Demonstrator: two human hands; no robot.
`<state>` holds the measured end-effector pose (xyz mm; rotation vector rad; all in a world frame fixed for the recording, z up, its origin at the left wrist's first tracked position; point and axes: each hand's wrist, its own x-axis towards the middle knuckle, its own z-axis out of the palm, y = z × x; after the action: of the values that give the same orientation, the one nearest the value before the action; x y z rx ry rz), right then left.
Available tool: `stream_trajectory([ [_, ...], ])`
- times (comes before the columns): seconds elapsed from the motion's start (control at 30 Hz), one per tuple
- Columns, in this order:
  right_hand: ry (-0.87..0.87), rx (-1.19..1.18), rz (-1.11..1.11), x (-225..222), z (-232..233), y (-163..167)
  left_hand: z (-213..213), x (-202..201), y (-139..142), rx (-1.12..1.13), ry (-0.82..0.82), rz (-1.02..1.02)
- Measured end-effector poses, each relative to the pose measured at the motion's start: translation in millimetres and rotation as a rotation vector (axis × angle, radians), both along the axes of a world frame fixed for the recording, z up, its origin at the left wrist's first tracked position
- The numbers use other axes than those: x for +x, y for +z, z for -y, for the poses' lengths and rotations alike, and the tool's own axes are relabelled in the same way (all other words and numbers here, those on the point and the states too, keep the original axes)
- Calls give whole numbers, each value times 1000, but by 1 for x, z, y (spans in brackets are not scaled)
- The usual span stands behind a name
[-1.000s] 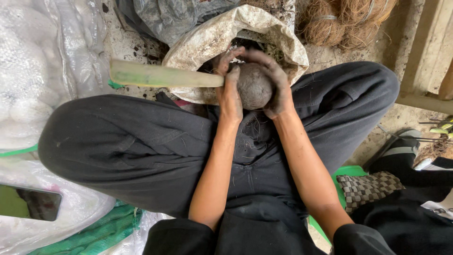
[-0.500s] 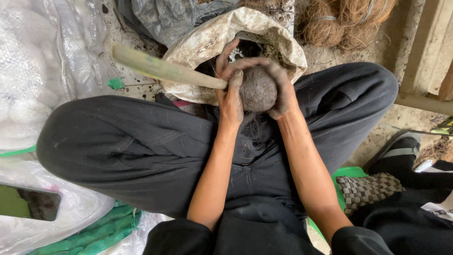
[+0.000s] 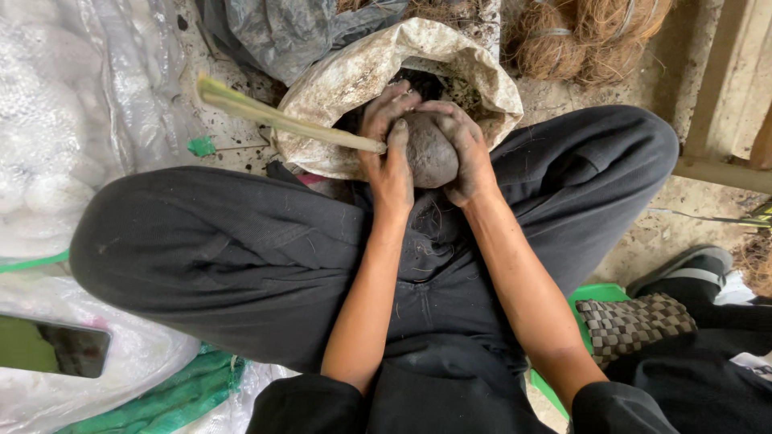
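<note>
A pale green stalk [image 3: 273, 118] is seen slanting in from the left, its end pinned under the left hand [image 3: 392, 153]. A dark soil ball [image 3: 430, 150] is clasped between that hand and the right hand [image 3: 462, 149], fingers closed around it, just before the open white sack [image 3: 354, 76], above black-trousered knees.

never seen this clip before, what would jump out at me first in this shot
Dead centre, the soil-stained left hand and right hand cup a round dark ball of soil above the lap of black trousers. A pale green stalk juts from the ball toward the upper left. Just behind the hands gapes an open, dirty white sack of dark soil, with brown coconut fibre bundles at the top right.
</note>
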<state>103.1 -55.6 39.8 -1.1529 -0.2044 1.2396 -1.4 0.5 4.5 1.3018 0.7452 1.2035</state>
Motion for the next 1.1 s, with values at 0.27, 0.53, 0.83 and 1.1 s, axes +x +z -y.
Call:
stream_trajectory([
  [0.27,-52,255,499,-4,8,0,-1,-1,7,-595,-132,404],
  [0.53,-58,151,598,-2,13,-8,-2,1,12,-342,-43,84],
  [0.83,-33,67,138,-1,6,-1,-1,-2,12,-72,33,-121],
  [1.1,-3,75,-193,1,9,-1,1,-1,11,-49,58,-134],
])
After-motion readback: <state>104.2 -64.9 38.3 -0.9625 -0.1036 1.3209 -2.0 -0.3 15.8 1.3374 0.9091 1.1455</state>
